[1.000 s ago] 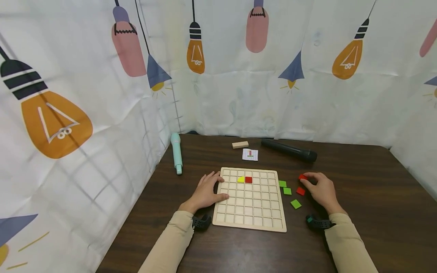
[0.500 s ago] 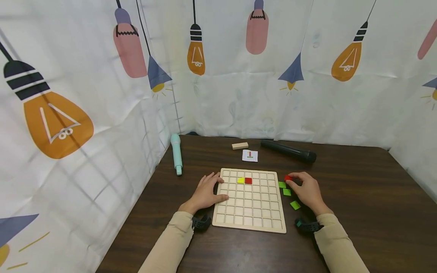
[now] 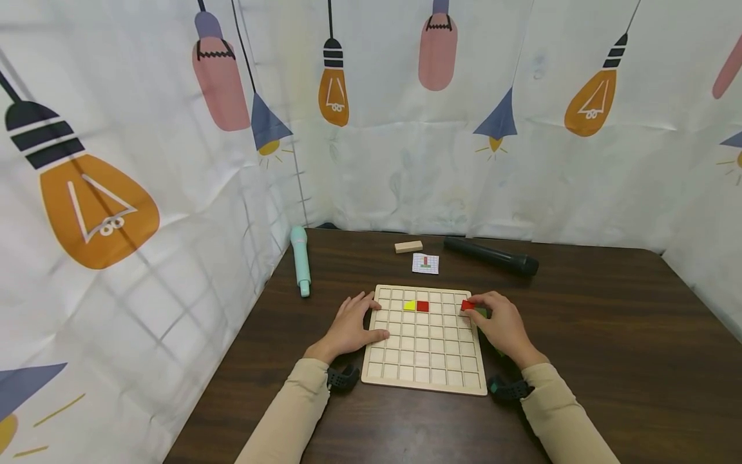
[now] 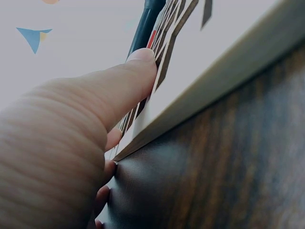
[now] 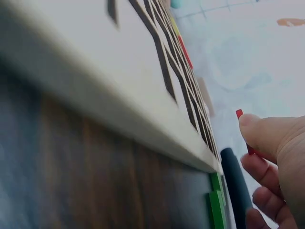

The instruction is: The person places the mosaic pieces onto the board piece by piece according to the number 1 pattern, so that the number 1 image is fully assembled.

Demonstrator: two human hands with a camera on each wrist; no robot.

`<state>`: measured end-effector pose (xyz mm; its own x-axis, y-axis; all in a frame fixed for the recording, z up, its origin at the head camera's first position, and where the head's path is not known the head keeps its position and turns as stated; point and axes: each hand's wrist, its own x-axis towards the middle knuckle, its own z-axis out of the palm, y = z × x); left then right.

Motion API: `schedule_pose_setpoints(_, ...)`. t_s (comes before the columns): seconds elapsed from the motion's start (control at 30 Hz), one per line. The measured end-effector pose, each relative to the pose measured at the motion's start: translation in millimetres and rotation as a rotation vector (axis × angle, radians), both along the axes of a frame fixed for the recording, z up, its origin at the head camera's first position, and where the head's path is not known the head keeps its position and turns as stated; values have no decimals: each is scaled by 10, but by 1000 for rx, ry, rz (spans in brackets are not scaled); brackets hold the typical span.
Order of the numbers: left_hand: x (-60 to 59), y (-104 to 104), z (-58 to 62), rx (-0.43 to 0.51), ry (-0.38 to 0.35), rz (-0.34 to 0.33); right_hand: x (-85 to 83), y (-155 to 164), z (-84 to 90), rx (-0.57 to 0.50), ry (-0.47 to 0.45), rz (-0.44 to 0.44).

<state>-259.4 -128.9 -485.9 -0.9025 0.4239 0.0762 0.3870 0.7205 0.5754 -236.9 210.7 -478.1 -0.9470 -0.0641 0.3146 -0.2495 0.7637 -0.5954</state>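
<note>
A pale wooden grid board lies on the table. In its upper rows a yellow piece sits directly left of a red square tile. My left hand rests at the board's left edge, thumb on top and fingers spread, the lower ones down beside the rim in the left wrist view. Between thumb and fingertips my right hand pinches another red tile, above the board's upper right edge. Green tiles lie just off the board's right side, mostly hidden by the right hand in the head view.
Behind the board are a small card with a coloured grid pattern, a wooden block and a black microphone. A mint-green microphone-shaped object lies at the table's left edge. A lamp-patterned curtain encloses the table.
My right hand has carried the pinched red tile leftward from the table to over the board's right edge. The left hand and the board have stayed put.
</note>
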Motion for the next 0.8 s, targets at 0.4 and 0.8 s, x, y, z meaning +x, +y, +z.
schedule_pose_setpoints(0.4, -2, 6, 8, -7, -5, 5, 28, -97, 50, 3, 12, 30)
schedule_pose_setpoints(0.8, -12, 9, 8, -3, -1, 1, 18, -243, 77, -37, 9, 90)
